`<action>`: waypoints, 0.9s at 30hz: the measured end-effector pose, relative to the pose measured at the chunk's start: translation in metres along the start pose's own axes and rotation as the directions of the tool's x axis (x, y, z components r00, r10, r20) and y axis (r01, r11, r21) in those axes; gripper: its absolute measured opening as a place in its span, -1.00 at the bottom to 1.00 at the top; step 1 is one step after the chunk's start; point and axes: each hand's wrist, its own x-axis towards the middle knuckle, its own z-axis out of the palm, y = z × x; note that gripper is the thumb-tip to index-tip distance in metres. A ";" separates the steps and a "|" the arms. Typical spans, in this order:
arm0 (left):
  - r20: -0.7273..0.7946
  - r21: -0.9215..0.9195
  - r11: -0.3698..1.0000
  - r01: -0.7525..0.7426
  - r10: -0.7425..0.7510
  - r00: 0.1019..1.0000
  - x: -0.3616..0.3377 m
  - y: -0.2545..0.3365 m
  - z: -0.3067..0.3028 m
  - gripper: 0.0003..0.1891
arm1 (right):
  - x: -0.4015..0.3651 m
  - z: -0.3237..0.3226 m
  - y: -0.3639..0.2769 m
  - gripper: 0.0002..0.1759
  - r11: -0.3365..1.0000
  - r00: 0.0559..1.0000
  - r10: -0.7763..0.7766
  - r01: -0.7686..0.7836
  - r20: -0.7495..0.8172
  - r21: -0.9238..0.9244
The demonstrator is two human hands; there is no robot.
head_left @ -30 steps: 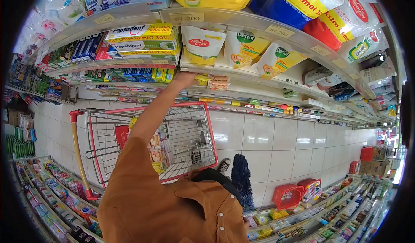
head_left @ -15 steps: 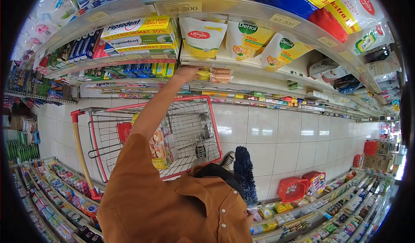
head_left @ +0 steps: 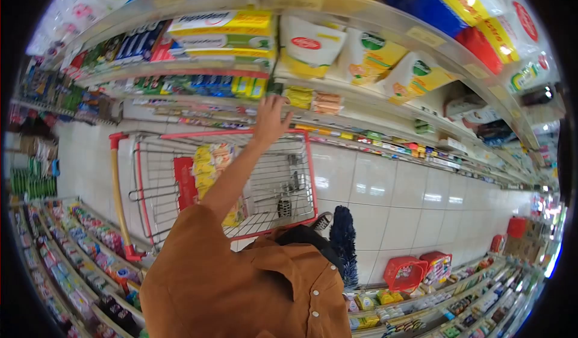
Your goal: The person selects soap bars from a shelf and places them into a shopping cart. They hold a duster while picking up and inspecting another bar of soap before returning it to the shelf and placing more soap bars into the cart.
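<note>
My left hand (head_left: pixel 270 120) is raised to the edge of a lower shelf (head_left: pixel 373 106), its thumb spread away from the other fingers. Nothing shows in it. Just right of its fingertips lie yellow soap packs (head_left: pixel 299 97), with pink-orange packs (head_left: pixel 327 103) beside them. Yellow-green boxes (head_left: pixel 248 87) are on its left. A dark blue fluffy duster (head_left: pixel 343 248) stands out beside my body at the lower right; what holds it is hidden. My right hand is out of view.
Below my left arm is a red-framed shopping cart (head_left: pixel 312 175) with yellow and pink packs (head_left: pixel 208 168) inside. Pouches (head_left: pixel 308 46) and toothpaste boxes (head_left: pixel 220 31) fill the shelf above. Red baskets (head_left: pixel 404 273) stand on the tiled floor (head_left: pixel 373 217) at the lower right.
The view has shifted, and shelves and cart sit further right. My left hand has drawn back a little from beside the yellow packs, and its fingers now show more clearly.
</note>
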 end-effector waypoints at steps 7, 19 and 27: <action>0.248 -0.103 0.803 0.587 -0.550 0.797 -0.198 0.007 -0.046 -0.82 | 0.035 -0.007 -0.006 -0.48 0.976 0.986 -0.165 0.164 0.007 -0.140; -0.036 0.419 0.502 0.757 -0.823 0.566 -0.310 -0.119 -0.115 -0.60 | 0.062 -0.035 -0.019 -0.44 0.920 0.948 -0.313 0.316 0.049 -0.233; 0.679 0.371 0.740 0.561 -0.628 0.380 -0.341 -0.096 -0.143 -0.50 | 0.074 -0.044 -0.010 -0.42 0.893 0.923 -0.379 0.384 0.067 -0.237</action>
